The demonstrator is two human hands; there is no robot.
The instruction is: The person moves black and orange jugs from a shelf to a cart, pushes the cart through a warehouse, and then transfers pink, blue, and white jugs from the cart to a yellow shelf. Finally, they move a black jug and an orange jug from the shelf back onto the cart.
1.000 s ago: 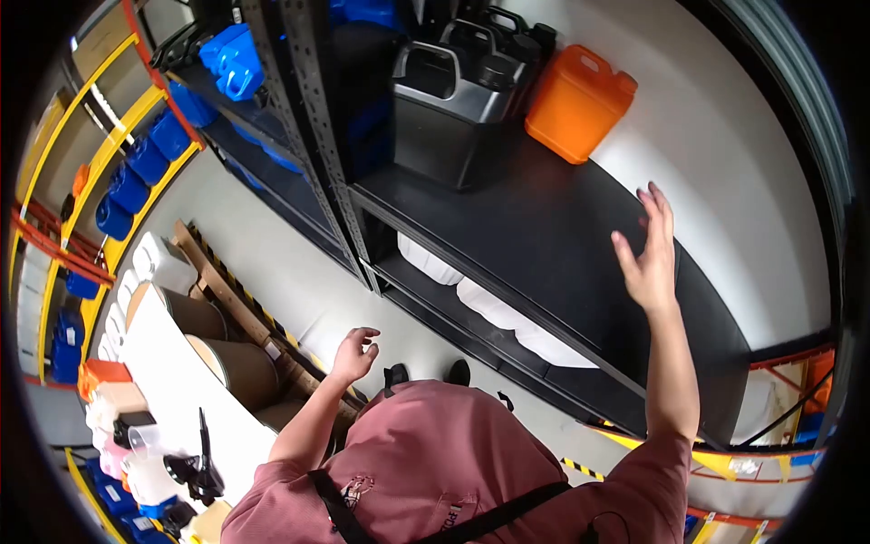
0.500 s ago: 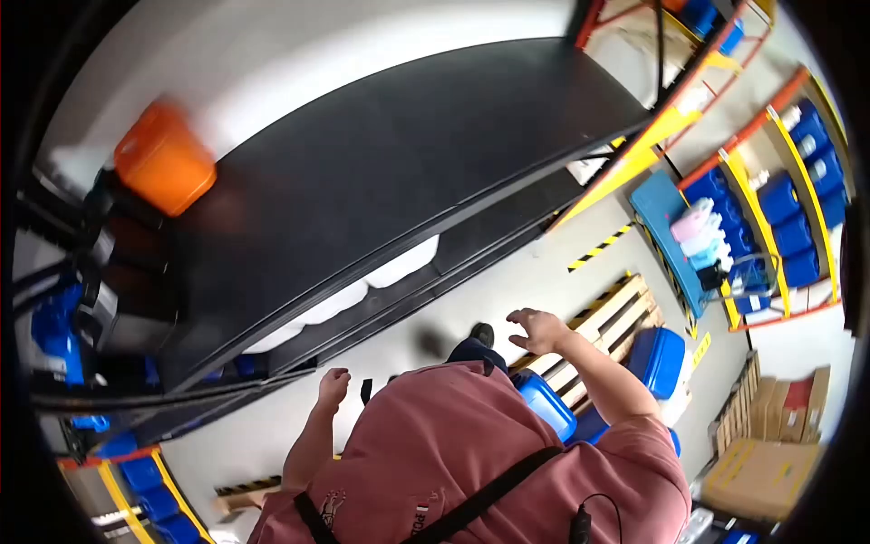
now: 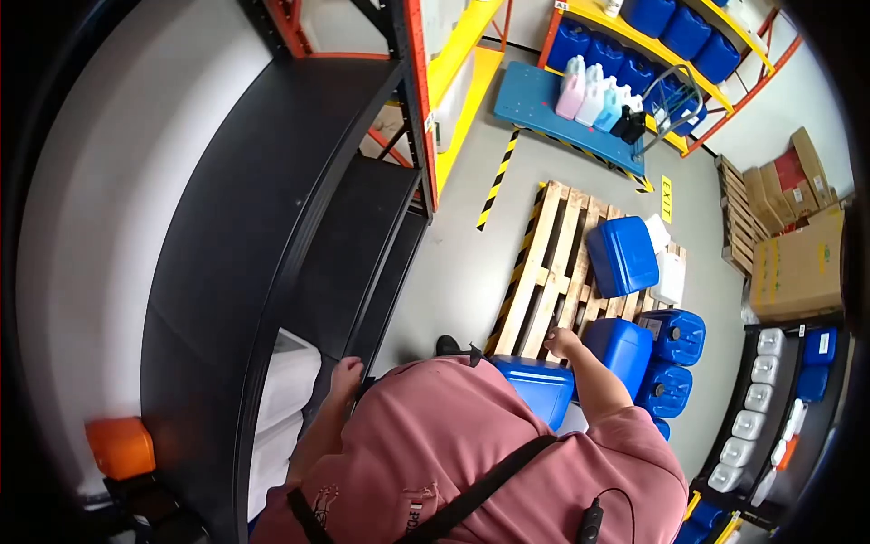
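My left hand (image 3: pixel 345 374) hangs low beside the black shelf unit, its fingers curled in with nothing visible in them. Close by it, white containers (image 3: pixel 288 367) sit on a lower level of that unit. My right hand (image 3: pixel 562 344) is held out in front of my body on the other side, loosely closed and without any object showing. Beneath and beyond it lies a wooden pallet (image 3: pixel 546 272). Blue jerrycans stand around that hand: one (image 3: pixel 535 388) nearest my body, another (image 3: pixel 619 349) just right of my forearm. I cannot see either hand touching them.
The black shelf top (image 3: pixel 231 227) runs along my left, with an orange jerrycan (image 3: pixel 121 448) at its near end. Ahead, a blue platform trolley (image 3: pixel 535 95) carries several bottles. Cardboard boxes (image 3: pixel 797 263) and a rack of white containers (image 3: pixel 757 396) are at the right.
My view has turned right: the black shelf has swung to the left and the pallet and trolley are nearer the middle. My right hand's fingers, spread before, are now drawn in.
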